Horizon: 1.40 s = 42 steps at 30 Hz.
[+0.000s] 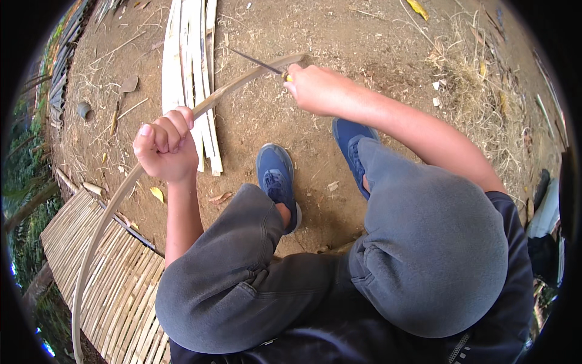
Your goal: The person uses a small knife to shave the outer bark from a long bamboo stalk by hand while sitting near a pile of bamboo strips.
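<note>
A long, pale brown strip, seemingly split bamboo (242,79), runs from the lower left up to the top centre, bending in the fisheye view. My left hand (170,144) is closed round its middle, knuckles up. My right hand (315,88) grips a knife by its handle, mostly hidden in the fingers with a bit of yellow showing. The narrow dark blade of the knife (257,62) points up and left and crosses the strip near its far end. Whether the edge bites into the strip, I cannot tell.
Several pale split strips (193,54) lie on the dirt ground beyond my left hand. A slatted bamboo platform (115,285) is at lower left. A flat-bladed tool (128,84) and a small cup-like container (85,110) lie at left. Dry shavings (485,91) litter the right.
</note>
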Tool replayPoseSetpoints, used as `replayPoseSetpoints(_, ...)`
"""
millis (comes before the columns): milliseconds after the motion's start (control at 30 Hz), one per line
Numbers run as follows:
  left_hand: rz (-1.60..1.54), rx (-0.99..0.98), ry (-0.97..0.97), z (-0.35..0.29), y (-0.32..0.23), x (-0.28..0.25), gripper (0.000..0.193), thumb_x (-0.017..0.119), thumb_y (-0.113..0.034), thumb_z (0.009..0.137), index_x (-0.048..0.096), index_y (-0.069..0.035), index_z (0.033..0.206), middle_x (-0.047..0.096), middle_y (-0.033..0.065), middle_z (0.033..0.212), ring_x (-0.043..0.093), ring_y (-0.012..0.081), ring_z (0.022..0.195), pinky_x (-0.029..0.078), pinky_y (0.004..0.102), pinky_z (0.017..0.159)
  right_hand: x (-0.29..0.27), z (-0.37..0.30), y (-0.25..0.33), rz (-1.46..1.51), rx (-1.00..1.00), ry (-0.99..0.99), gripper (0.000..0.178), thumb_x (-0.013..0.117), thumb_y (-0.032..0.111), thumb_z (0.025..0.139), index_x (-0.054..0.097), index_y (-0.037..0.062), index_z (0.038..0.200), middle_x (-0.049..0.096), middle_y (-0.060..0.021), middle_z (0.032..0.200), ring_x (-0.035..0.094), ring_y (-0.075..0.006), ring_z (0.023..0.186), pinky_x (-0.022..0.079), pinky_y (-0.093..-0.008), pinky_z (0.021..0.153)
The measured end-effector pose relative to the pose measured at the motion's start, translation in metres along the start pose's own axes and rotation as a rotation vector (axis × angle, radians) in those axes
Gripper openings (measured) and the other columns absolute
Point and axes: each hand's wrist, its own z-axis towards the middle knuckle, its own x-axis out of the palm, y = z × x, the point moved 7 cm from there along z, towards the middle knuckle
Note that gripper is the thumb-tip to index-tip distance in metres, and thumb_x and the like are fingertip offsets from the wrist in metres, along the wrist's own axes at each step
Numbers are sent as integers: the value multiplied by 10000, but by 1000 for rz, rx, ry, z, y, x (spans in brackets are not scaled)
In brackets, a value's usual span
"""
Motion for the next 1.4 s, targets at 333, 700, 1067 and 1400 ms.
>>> replayPoseSetpoints(333, -31, -9, 35, -1, 2, -3, 355, 362, -212, 897, 266, -165, 559, 256, -11, 452, 258, 130, 462, 364, 353, 607, 5, -1, -9, -42, 41, -19, 344, 503, 87, 936, 516, -78, 1238, 661, -189, 970, 675, -238, 831, 575, -368, 694)
replayPoseSetpoints(700, -19, 15, 264, 4, -3, 17, 324, 410, -212, 885, 316, -152, 581, 286, -21, 459, 278, 122, 447, 363, 351, 584, 2, 40, -70, -185, 70, -34, 355, 487, 41, 921, 494, -91, 1251, 677, -216, 971, 684, -273, 853, 573, -388, 684)
replayPoseSetpoints(1067, -25, -6, 212, 0, -3, 6, 336, 405, -217, 890, 302, -157, 575, 271, -20, 457, 269, 124, 461, 362, 354, 598, 6, 28, -30, -166, 61, 38, 349, 445, 43, 954, 484, -86, 1276, 616, -179, 983, 622, -194, 793, 566, -293, 678)
replayPoseSetpoints(1400, -32, -43, -21, 3, 3, -5, 352, 394, -222, 893, 279, -167, 565, 239, -22, 452, 260, 130, 459, 365, 354, 591, 30, 53, -72, -40, 160, -83, 331, 504, 62, 911, 525, -91, 1204, 653, -224, 1068, 672, -280, 919, 562, -396, 772)
